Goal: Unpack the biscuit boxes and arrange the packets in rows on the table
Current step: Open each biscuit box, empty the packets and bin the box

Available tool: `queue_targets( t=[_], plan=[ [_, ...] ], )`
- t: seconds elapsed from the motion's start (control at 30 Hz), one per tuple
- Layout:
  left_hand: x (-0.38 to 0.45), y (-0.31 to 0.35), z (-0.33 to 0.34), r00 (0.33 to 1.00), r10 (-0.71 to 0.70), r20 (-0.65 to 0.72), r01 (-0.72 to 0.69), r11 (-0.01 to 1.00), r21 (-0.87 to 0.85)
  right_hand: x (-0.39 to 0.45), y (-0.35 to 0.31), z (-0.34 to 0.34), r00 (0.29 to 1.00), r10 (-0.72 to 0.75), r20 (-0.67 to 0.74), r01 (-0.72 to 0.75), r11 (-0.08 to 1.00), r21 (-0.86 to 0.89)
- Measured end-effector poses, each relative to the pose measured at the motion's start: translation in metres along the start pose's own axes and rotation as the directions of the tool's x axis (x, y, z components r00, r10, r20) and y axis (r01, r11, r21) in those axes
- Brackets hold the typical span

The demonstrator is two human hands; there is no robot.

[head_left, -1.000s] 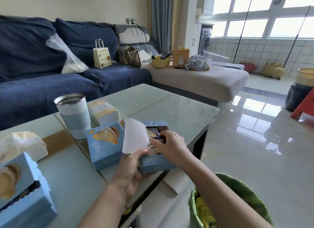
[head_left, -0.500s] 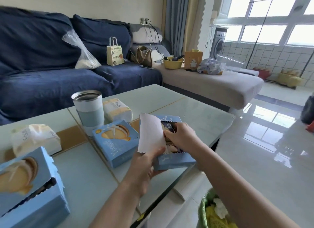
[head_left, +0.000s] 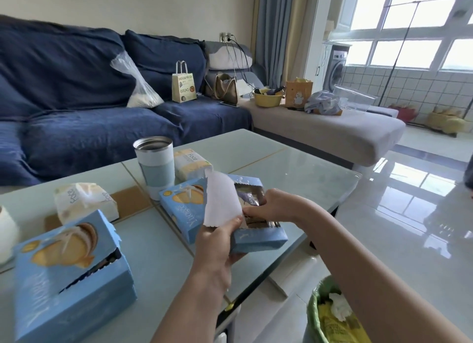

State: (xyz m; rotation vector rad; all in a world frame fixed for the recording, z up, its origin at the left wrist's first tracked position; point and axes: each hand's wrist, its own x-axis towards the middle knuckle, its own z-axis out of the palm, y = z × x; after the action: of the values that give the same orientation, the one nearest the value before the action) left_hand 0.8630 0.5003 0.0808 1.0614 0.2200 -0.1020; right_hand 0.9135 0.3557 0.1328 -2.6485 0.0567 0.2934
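A light blue biscuit box lies near the table's right edge with its top torn open. My left hand grips its near end and holds the white torn flap upright. My right hand reaches into the opening, fingers curled on the dark packets inside. A second blue box lies just left of it, partly hidden by the flap. A third, with a torn top, stands at the near left.
A steel and blue tumbler stands behind the boxes, with two tissue packs nearby. A glass table stretches to the right and back. A green bin with rubbish sits on the floor below my right arm. Sofas lie beyond.
The view has shifted left. My hands keep their grip on the open box, and the right hand's fingers have worked a little deeper among the packets.
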Motion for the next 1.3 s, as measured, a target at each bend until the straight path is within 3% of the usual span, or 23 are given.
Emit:
queue_targets(
  t=[0.13,0.33,0.63,0.83,1.07,1.3],
  plan=[
    [-0.005,0.002,0.005,0.994,0.060,-0.091,-0.066,0.996,-0.066,-0.002,-0.016,-0.009,1.000,0.015,0.001,-0.015,0.999,0.052],
    [-0.002,0.018,-0.006,0.987,0.143,-0.076,-0.147,0.987,-0.060,0.002,-0.027,-0.011,0.996,0.046,-0.071,-0.013,0.915,0.404],
    [0.000,0.028,-0.012,0.994,0.089,-0.070,-0.099,0.983,-0.153,0.012,-0.045,-0.008,0.974,-0.007,-0.228,0.100,0.911,0.401],
    [0.003,0.029,-0.013,0.993,0.076,-0.093,-0.090,0.982,-0.164,0.018,-0.038,-0.011,0.980,0.025,-0.196,0.072,0.879,0.472],
    [0.005,0.029,-0.012,0.988,0.113,-0.106,-0.127,0.984,-0.129,0.018,-0.029,-0.013,0.990,0.070,-0.125,0.036,0.726,0.687],
    [0.005,0.028,-0.014,0.980,0.123,-0.156,-0.132,0.990,-0.048,0.016,-0.031,-0.007,0.959,0.022,-0.283,0.173,0.745,0.645]
  ],
)
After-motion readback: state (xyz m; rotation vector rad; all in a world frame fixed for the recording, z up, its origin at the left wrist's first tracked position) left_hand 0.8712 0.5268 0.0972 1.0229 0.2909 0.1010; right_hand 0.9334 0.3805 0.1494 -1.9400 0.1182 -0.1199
